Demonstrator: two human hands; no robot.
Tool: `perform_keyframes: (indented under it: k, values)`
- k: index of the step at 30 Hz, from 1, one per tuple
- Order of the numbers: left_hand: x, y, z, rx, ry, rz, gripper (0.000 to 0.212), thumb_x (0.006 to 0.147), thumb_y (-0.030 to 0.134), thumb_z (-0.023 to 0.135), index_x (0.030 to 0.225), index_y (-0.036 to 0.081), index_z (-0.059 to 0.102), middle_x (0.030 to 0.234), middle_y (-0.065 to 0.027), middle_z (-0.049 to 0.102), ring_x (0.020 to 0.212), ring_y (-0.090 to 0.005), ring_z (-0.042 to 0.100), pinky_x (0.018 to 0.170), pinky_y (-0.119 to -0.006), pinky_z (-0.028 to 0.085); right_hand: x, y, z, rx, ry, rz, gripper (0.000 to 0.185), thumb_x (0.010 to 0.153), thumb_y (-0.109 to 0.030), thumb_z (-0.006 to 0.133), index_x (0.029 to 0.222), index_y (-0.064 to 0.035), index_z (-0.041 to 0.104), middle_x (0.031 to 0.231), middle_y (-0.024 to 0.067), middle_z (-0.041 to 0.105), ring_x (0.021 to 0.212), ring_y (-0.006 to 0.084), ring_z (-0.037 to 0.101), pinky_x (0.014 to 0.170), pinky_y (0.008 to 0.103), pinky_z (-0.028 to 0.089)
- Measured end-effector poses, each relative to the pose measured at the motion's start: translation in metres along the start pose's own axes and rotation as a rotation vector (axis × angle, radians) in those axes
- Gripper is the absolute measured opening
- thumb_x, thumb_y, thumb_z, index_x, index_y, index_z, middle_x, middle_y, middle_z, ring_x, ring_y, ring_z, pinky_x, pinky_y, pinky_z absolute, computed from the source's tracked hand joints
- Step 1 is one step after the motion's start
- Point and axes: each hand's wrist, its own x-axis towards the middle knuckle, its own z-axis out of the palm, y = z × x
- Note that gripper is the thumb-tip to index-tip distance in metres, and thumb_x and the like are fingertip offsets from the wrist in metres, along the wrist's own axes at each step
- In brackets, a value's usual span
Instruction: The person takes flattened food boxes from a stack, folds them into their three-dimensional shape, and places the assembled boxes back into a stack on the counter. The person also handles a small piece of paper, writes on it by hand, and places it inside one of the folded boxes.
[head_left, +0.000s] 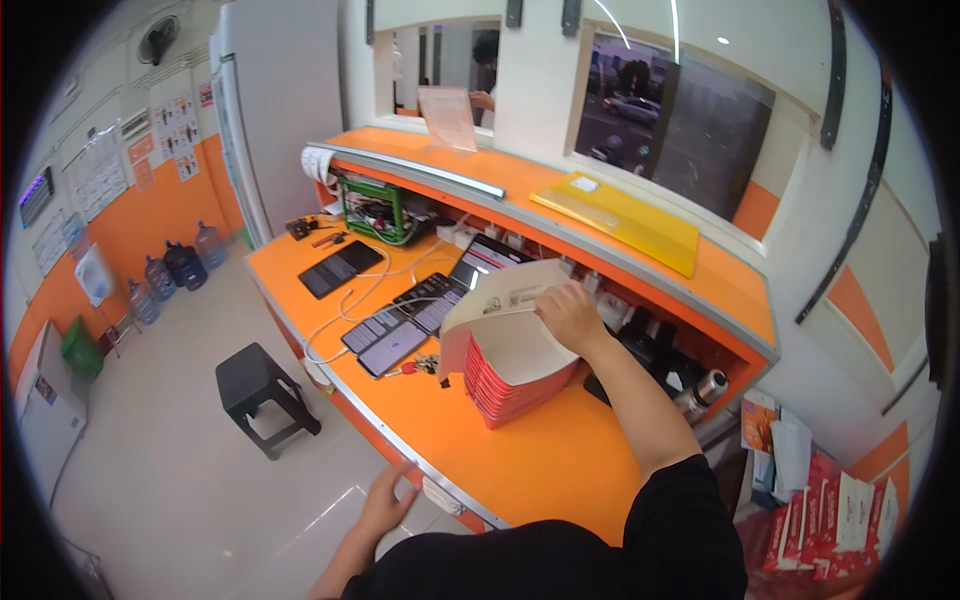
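A stack of nested red paperboard food boxes (514, 390) with pale insides stands on the orange counter (555, 465). My right hand (574, 319) grips the upper edge of the top box (517, 345), whose lid is tilted up; the fingertips are partly hidden. Lower down, my left hand (388, 499) is at the counter's front edge beside a wad of white paper (441, 496), thumb and fingers apart, holding nothing. Left of the stack lie a bunch of keys (427, 364), several phones (393, 348) with lit screens and a laptop (487, 259).
A black tablet (340, 268), white cables and a green rack (373, 210) occupy the counter's far left. A yellow folder (619, 221) lies on the raised shelf. A metal flask (705, 394) stands right of my forearm. A black plastic stool (259, 382) stands on the floor.
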Motion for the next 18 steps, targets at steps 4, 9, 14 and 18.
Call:
perform_keyframes:
  k: [4, 9, 14, 18]
  values:
    - [0.072, 0.020, -0.041, 0.087, 0.171, 0.100, 0.040, 0.076, 0.011, 0.063, 0.112, 0.001, 0.049, 0.108, -0.0163, 0.056, 0.103, -0.0322, 0.052, 0.088, -0.037, 0.040, -0.012, -0.034, -0.029, 0.049, 0.038, -0.073, 0.006, 0.072, -0.009, 0.054, 0.077, -0.0111, 0.055, 0.074, 0.0021, 0.051, 0.071, 0.0195, 0.055, 0.068, 0.0331, 0.042]
    - [0.191, 0.116, -0.056, 0.338, 0.157, 0.455, 0.059, 0.073, 0.027, 0.068, 0.120, 0.003, 0.043, 0.113, -0.0181, 0.053, 0.105, -0.0333, 0.051, 0.085, -0.039, 0.041, -0.020, -0.065, -0.064, 0.013, -0.101, 0.035, 0.008, 0.073, -0.012, 0.058, 0.080, -0.0121, 0.057, 0.075, 0.0008, 0.054, 0.073, 0.0170, 0.055, 0.068, 0.0323, 0.042]
    - [0.241, 0.140, -0.016, 0.275, -0.564, 0.334, 0.046, 0.073, 0.027, 0.066, 0.111, 0.003, 0.054, 0.097, -0.0183, 0.060, 0.090, -0.0318, 0.058, 0.077, -0.036, 0.045, -0.027, -0.099, -0.096, 0.072, -0.202, 0.113, 0.005, 0.078, -0.015, 0.056, 0.081, -0.0119, 0.056, 0.076, 0.0000, 0.056, 0.070, 0.0174, 0.056, 0.068, 0.0336, 0.042]
    - [0.234, 0.144, 0.012, 0.264, -0.712, 0.301, 0.031, 0.076, 0.023, 0.060, 0.099, 0.003, 0.062, 0.084, -0.0174, 0.064, 0.077, -0.0305, 0.061, 0.071, -0.035, 0.048, -0.036, -0.099, -0.113, 0.107, -0.494, 0.287, 0.006, 0.080, -0.015, 0.053, 0.085, -0.0133, 0.057, 0.074, 0.0005, 0.061, 0.066, 0.0193, 0.056, 0.069, 0.0334, 0.039]
